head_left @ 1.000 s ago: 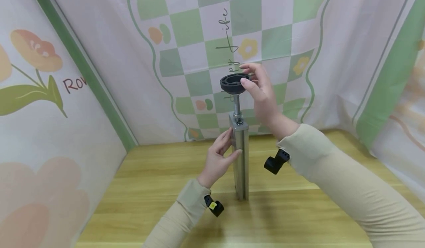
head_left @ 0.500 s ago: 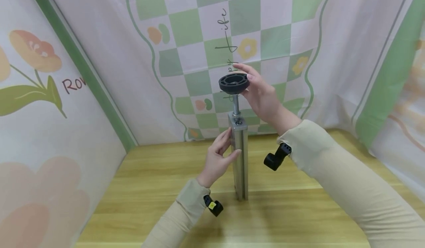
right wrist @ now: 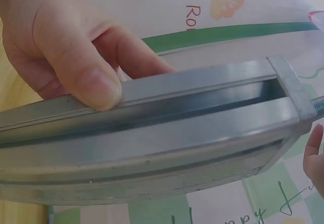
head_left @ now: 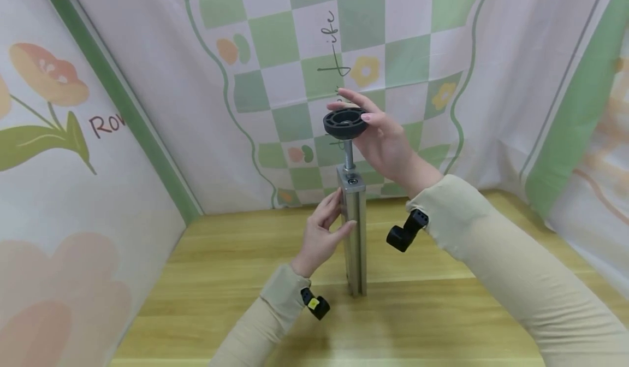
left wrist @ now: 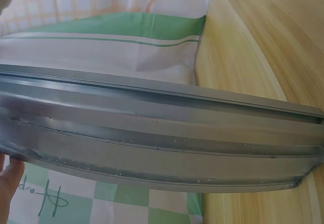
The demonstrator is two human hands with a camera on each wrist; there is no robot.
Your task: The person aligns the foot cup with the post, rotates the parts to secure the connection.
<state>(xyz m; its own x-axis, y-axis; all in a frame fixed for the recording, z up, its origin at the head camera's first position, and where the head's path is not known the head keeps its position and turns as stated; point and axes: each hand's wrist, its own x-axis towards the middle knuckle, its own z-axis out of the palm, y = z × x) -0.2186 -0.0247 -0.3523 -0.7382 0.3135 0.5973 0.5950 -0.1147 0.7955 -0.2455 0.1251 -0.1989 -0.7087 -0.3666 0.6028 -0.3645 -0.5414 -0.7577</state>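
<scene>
An upright aluminium profile (head_left: 360, 241) stands on the wooden table, a metal end plate (head_left: 351, 185) at its top. From that plate rises a threaded rod (head_left: 349, 157) carrying a round black levelling foot (head_left: 343, 131), hollow side up. My left hand (head_left: 318, 242) grips the profile's upper part, thumb on the near side, fingers on the far left side. The right wrist view shows this thumb (right wrist: 98, 87) along the slot edge. My right hand (head_left: 388, 146) holds the levelling foot by its right rim, thumb on the edge; some fingers are hidden behind it.
The wooden tabletop (head_left: 226, 279) extends around the profile. Printed fabric hangs close behind it, with a checkered panel (head_left: 275, 39). More fabric (head_left: 59, 203) walls in the left side, and a green-striped curtain (head_left: 565, 143) the right.
My right hand has shifted its fingers leftward around the far side of the levelling foot's rim, the thumb moving onto the right edge. The left hand and profile stay nearly still.
</scene>
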